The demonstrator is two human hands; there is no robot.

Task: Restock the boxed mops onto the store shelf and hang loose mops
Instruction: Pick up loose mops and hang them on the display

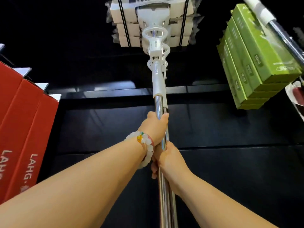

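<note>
The person holds a loose mop upright by its shiny metal pole, head raised toward the dark shelving above. The left hand, with a bead bracelet at the wrist, has its grip wrapped round the pole; the right hand grips the pole just below it. The white mop head sits in front of a stack of wrapped white packs high up. Red boxes stand to the left, green boxes to the right. This looks like the hanging step: the mop is being lifted toward a hook, though none is visible. The next move likely calls for steadying the long pole and guiding the top onto its hanger.
</note>
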